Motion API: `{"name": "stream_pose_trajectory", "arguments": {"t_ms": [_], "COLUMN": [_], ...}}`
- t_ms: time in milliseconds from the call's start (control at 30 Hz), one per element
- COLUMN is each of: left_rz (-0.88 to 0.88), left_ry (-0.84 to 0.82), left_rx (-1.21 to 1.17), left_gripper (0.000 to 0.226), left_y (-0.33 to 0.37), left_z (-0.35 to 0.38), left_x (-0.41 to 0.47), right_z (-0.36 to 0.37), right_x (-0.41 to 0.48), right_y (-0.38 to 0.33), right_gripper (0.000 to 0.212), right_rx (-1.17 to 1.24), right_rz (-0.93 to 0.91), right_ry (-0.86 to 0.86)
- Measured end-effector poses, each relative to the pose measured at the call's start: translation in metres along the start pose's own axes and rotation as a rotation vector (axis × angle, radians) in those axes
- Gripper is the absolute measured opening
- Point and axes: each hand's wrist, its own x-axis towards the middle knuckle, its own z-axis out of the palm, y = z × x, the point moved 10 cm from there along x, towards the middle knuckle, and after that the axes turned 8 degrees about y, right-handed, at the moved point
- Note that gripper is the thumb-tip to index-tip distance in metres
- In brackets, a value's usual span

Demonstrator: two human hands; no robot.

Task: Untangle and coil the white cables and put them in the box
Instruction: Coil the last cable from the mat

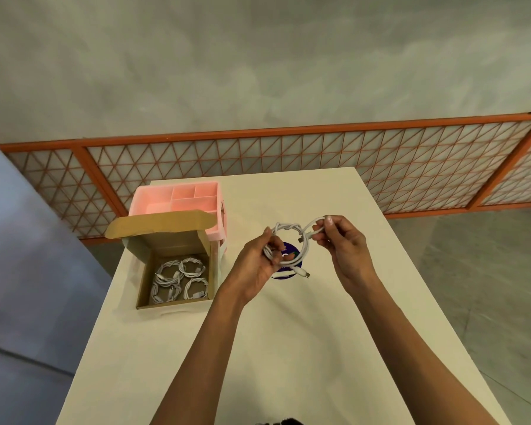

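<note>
Here, above the surface [304,348], the left grip [258,260] held a white cable [284,226] coil, probably light and floppy. The right grip [342,242] pinched its loose end near the plug, the sensible hold. Left of both grips, farther off, the box [166,237] held coiled cables [192,266].

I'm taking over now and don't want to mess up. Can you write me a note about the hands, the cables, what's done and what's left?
Left hand: grips the loops of a white cable above the table.
Right hand: pinches the same cable near one plug.
Cardboard box: open, left of the hands, coiled cables inside.
Done: those coils are boxed.
Left: finish coiling the held cable, then put it in the box.
</note>
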Motion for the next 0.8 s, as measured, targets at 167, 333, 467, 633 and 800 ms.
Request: {"name": "stream_pose_trajectory", "arguments": {"t_ms": [167,333,467,633,800], "left_rz": [-0.018,0.22,0.279,0.217,0.296], "left_ry": [-0.109,-0.07,-0.036,-0.143,-0.119], "left_rx": [0.091,0.464,0.491,0.584,0.61], "left_gripper": [0.032,0.017,0.014,0.03,0.011], "left_y": [0.002,0.027,0.036,0.027,0.035], "left_z": [0.005,0.013,0.015,0.025,0.027], "left_x": [-0.004,-0.008,-0.006,-0.005,-0.009], "right_z": [0.002,0.009,0.01,0.009,0.008], "right_x": [0.002,0.0,0.0,0.0,-0.002], "right_y": [-0.002,-0.006,-0.01,-0.015,-0.015], "right_gripper": [0.019,0.019,0.018,0.018,0.018], "right_rx": [-0.02,-0.045,-0.068,-0.112,-0.152], "right_rz": [-0.023,-0.043,-0.064,-0.087,-0.092], "right_ry": [-0.053,-0.092,-0.103,-0.119,-0.119]}}
